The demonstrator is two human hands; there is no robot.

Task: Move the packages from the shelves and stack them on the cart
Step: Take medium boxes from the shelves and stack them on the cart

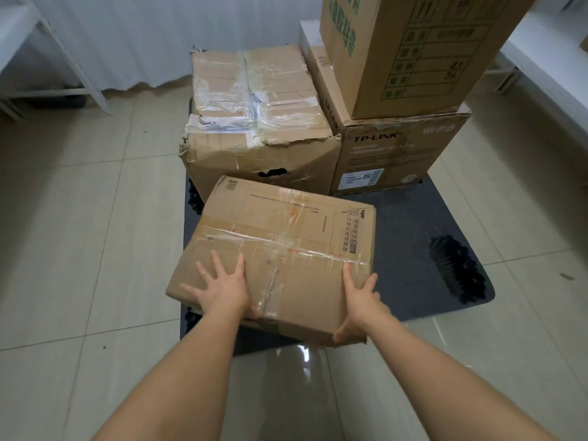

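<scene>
From the head view, both hands hold a flat taped package [280,249] over the dark cart [410,249]. The left hand [219,288] lies spread on its top with the thumb at the near edge; the right hand [359,307] grips its right near corner. Beyond the hands stand a battered box [254,122], a TP-LINK box [388,154] and a green-printed box [413,49] on top.

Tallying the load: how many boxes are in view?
4: flat box in both hands at the cart's near end, torn box behind it, TP-LINK box beside that, green-printed box on top. Others may be hidden.
</scene>
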